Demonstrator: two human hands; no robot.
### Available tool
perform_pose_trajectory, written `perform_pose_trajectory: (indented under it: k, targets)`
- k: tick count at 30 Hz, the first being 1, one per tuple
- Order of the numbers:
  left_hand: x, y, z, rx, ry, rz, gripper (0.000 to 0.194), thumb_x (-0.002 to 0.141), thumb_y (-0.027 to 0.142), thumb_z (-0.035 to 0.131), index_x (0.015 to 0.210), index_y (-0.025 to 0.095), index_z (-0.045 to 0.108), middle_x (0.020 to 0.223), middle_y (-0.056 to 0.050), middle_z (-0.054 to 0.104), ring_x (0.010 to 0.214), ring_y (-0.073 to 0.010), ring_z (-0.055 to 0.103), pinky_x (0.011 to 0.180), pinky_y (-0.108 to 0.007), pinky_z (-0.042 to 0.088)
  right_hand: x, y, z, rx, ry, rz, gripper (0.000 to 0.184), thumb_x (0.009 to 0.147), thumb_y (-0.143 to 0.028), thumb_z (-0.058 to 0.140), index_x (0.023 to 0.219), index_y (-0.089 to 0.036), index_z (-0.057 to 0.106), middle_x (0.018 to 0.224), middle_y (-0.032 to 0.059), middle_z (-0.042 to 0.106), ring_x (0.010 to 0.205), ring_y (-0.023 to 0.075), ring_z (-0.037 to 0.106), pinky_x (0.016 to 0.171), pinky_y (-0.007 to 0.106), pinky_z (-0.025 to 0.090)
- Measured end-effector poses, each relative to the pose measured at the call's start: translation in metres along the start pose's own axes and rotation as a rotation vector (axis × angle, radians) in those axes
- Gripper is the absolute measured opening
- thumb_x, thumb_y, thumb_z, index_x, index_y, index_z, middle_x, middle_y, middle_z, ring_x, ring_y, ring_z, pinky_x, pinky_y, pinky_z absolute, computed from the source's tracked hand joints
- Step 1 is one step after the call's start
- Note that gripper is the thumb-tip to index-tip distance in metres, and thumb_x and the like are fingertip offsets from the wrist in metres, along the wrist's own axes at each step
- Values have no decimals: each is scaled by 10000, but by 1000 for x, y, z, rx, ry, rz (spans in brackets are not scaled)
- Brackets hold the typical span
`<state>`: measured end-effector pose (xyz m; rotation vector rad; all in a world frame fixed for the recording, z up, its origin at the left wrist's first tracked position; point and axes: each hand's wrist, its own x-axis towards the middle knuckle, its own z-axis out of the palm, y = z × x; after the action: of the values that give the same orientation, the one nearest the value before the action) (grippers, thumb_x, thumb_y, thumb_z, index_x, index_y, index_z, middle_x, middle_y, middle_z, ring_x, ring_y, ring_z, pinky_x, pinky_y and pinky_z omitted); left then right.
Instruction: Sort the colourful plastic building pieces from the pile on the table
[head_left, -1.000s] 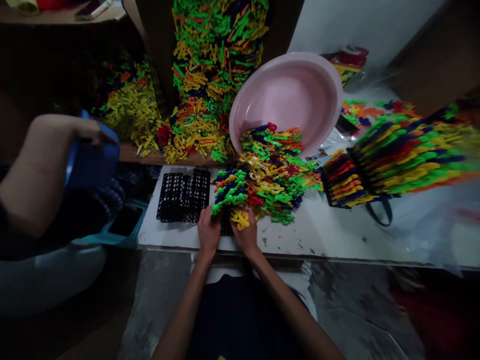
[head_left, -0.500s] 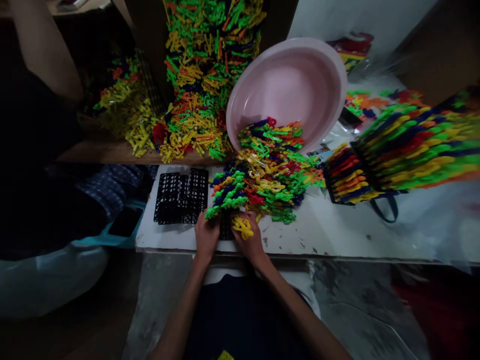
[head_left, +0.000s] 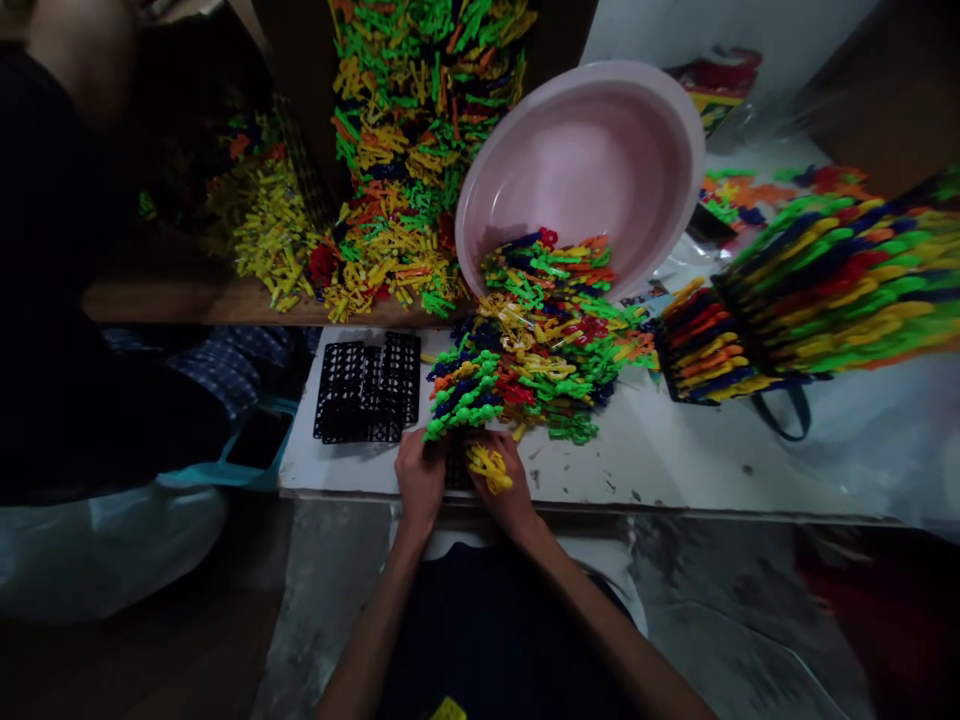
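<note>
Yellow plastic pieces (head_left: 489,468) are gripped in a small clump by the narrowly closed fingers (head_left: 504,490) of the right hand (head_left: 506,482). The left hand (head_left: 418,478) is curled just beside them, its fingers (head_left: 411,450) drawn in at the lower end of a green and blue chain of linked plastic pieces (head_left: 463,392); whether that chain is actually held cannot be told. Between the hands, a black plastic rack (head_left: 456,468) is partly hidden by the fingers. Left of the fingers, more black plastic racks (head_left: 367,388) are grouped on a white board (head_left: 600,480). Beyond the fingers, a heap of multicoloured plastic pieces (head_left: 544,345) is piled against the rim of a tilted pink basin (head_left: 577,170). Well right of the fingers, a long bundle of linked pieces (head_left: 832,285) is laid across the board. Farther beyond the fingers, a tall mound of plastic pieces (head_left: 424,130) is banked above a wooden ledge (head_left: 187,305), and a co-worker in dark clothing (head_left: 60,250) is seen far to the left.
</note>
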<state>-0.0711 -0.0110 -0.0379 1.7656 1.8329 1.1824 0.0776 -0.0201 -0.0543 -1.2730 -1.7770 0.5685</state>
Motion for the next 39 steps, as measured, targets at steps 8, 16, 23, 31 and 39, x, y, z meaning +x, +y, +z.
perform_pose_trajectory:
  k: [8, 16, 23, 31, 39]
  targets:
    - [6, 8, -6, 175, -69, 25, 131, 881, 217, 581, 968, 197, 678, 997, -85, 646, 965, -237, 531, 860, -349, 448, -2, 4, 3, 4, -17, 20, 264, 848, -116, 561, 1068, -221, 660, 1044, 102, 665, 1067, 279, 556, 981, 461, 500]
    - [13, 11, -6, 377, -148, -96, 236, 844, 263, 618, 1073, 233, 665, 1182, -90, 617, 1078, -294, 517, 888, -447, 397, 0, -2, 2, 94, 88, 82, 208, 871, -193, 597, 1068, -241, 645, 1063, 91, 649, 1037, 256, 590, 923, 436, 535]
    - [-31, 20, -27, 121, 1, 3, 232, 878, 280, 613, 1098, 206, 622, 1030, -79, 668, 996, -247, 590, 883, -402, 462, -2, -15, -13, -59, 26, 22, 72, 928, -233, 560, 954, -223, 627, 908, 69, 661, 908, 245, 595, 835, 395, 514]
    - [-30, 30, -17, -138, -18, 84, 177, 936, 313, 559, 1023, 215, 679, 977, -56, 686, 931, -173, 658, 857, -302, 521, -3, -21, -14, -69, -68, -119, 235, 889, -139, 562, 1106, -200, 629, 965, 81, 704, 934, 250, 620, 856, 403, 526]
    - [-15, 15, -2, 225, 25, 179, 207, 963, 344, 512, 952, 206, 665, 856, -44, 736, 707, -159, 640, 689, -273, 428, 34, -23, -59, -154, 219, -152, 352, 934, -195, 578, 1274, -281, 614, 1152, 90, 646, 1112, 256, 575, 954, 440, 487]
